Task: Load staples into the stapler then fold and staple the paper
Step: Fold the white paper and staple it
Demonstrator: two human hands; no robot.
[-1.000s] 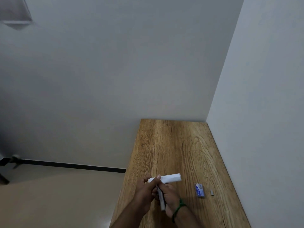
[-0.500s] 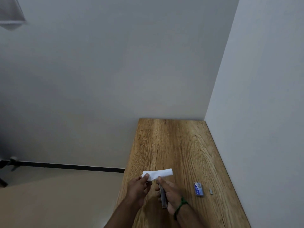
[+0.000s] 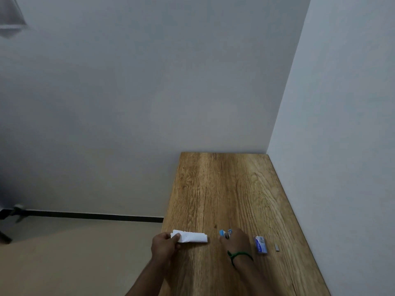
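white folded paper (image 3: 192,237) lies crumpled, creased.

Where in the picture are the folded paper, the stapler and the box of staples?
folded paper (image 3: 193,237): head view, middle of its white top face.
stapler (image 3: 224,233): head view, its blue front end.
box of staples (image 3: 261,244): head view, centre of its top face.

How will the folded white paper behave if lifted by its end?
The folded paper looks thin and crumpled, so probably light and slightly floppy past the left hand. Its layers likely add some stiffness. Flattened, it shouldn't roll.
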